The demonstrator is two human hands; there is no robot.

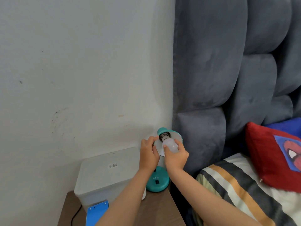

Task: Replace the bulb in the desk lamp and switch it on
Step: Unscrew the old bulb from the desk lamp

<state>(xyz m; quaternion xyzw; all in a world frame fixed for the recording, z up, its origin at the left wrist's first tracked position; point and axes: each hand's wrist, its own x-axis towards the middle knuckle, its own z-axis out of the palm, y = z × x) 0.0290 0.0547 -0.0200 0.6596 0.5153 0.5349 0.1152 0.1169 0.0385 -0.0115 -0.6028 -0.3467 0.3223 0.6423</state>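
A teal desk lamp stands on the bedside table, its round base [157, 181] carrying a black rocker switch [156, 182]. The shade [176, 135] is tipped up so its white inside faces me. A white bulb [170, 145] sits in the dark socket [164, 136] and is unlit. My right hand [175, 156] wraps its fingers around the bulb. My left hand [149, 154] grips the left rim of the shade. The lamp's neck is hidden behind my hands.
A white lidded plastic box [105, 175] fills the left of the brown table [156, 207], with a blue clip [96, 212] and a black cable [75, 216] at its front. A grey padded headboard [211, 79] and a bed with a striped cover [236, 193] lie to the right.
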